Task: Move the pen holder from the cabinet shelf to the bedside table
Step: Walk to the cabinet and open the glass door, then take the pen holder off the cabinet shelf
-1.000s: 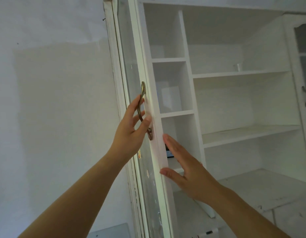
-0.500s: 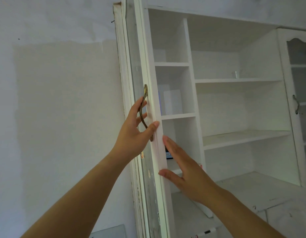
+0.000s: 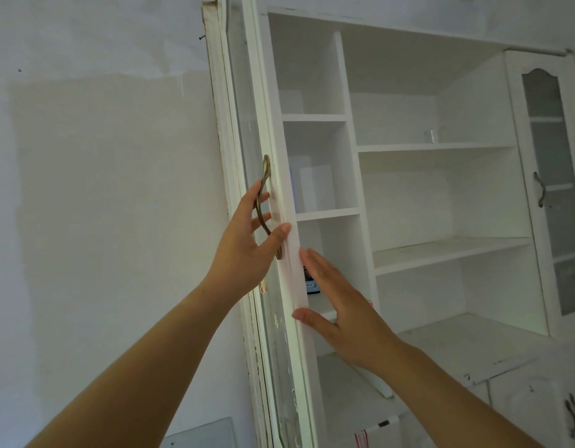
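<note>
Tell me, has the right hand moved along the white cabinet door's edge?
No. The right hand stays flat on the white cabinet door edge, equally below the brass handle.

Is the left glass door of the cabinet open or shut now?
Open. The door stands edge-on, swung out from the shelves, with the left hand at its handle.

White wall (image 3: 95, 195) left w/ paler painted patch, small nail (image 3: 200, 37) near top. Glass door (image 3: 552, 189) at right shut, metal handle (image 3: 539, 193) on it. Small shiny cup-like item (image 3: 430, 136) on upper mid shelf, too small to ID. Lower door handle (image 3: 573, 418) bottom right. Grey panel (image 3: 198, 434) bottom edge. White box w/ red tape (image 3: 378, 433) below.
</note>
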A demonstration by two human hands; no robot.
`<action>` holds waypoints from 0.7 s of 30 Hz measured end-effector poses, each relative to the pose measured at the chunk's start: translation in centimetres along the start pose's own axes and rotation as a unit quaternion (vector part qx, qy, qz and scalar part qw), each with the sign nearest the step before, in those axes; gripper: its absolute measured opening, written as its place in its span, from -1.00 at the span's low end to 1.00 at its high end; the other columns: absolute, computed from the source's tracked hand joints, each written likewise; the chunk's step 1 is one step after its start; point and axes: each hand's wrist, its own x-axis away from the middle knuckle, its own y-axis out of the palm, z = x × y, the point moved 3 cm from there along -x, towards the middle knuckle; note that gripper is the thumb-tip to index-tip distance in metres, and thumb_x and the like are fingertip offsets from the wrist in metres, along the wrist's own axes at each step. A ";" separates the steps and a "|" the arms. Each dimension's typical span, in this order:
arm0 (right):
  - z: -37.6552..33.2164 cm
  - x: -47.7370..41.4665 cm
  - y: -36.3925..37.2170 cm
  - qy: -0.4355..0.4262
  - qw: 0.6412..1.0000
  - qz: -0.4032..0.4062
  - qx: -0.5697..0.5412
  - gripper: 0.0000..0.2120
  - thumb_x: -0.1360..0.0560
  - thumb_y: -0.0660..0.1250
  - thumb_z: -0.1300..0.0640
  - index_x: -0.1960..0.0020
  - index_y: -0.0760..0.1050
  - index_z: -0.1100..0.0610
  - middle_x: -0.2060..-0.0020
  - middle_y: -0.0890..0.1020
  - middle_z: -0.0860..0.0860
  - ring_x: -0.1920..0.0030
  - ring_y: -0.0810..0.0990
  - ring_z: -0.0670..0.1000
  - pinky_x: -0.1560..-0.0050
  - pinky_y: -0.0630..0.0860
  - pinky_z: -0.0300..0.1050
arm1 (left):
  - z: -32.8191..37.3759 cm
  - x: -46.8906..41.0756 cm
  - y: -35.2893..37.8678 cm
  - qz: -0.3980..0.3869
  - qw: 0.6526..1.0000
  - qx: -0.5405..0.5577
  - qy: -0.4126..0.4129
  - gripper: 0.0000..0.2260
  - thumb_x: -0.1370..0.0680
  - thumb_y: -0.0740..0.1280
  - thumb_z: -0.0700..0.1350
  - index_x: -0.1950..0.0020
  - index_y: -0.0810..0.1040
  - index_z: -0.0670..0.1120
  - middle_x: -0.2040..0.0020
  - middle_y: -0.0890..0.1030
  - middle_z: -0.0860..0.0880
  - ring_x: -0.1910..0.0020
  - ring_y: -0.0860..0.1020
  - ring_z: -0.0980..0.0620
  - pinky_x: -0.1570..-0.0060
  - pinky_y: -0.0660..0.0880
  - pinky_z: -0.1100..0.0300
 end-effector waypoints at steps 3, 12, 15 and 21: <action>-0.2 0.0 -0.3 -0.006 1.000 0.010 0.004 -0.35 -0.42 0.14 -0.28 -0.34 -0.21 -0.44 -0.50 -0.05 -0.27 -0.48 0.00 -0.18 -0.44 0.11 -0.08 | 0.2 0.8 -0.2 -0.005 1.000 -0.011 -0.004 -0.44 -0.53 0.27 -0.06 -0.44 0.10 0.21 -0.25 0.34 0.24 -0.12 0.45 0.22 0.16 0.51 0.42; 1.1 1.1 -2.9 -0.009 1.000 0.019 -0.018 -0.39 -0.47 0.23 -0.18 -0.45 0.10 -0.18 -0.46 0.18 -0.17 -0.41 0.16 -0.21 -0.35 0.15 -0.27 | 1.9 4.9 -1.6 0.003 0.991 -0.131 -0.013 -0.48 -0.47 0.20 0.09 -0.42 0.24 0.11 -0.32 0.33 0.19 -0.19 0.37 0.26 0.24 0.33 0.64; 2.3 1.8 -3.6 -0.008 1.000 0.000 -0.030 -0.40 -0.45 0.22 -0.20 -0.44 0.16 -0.14 -0.43 0.26 -0.16 -0.39 0.23 -0.20 -0.36 0.17 -0.27 | 3.1 6.4 -1.5 0.004 0.986 -0.167 -0.013 -0.49 -0.46 0.19 0.12 -0.40 0.26 0.12 -0.32 0.35 0.20 -0.23 0.38 0.26 0.18 0.39 0.57; 5.6 4.1 -5.6 0.010 0.999 -0.040 -0.025 -0.43 -0.44 0.17 -0.26 -0.41 0.25 -0.13 -0.35 0.31 -0.23 -0.32 0.26 -0.25 -0.28 0.15 -0.33 | 5.9 8.3 1.1 0.007 0.984 -0.176 -0.020 -0.64 -0.51 0.17 0.18 -0.28 0.39 0.15 -0.25 0.49 0.17 -0.20 0.44 0.32 0.06 0.41 0.52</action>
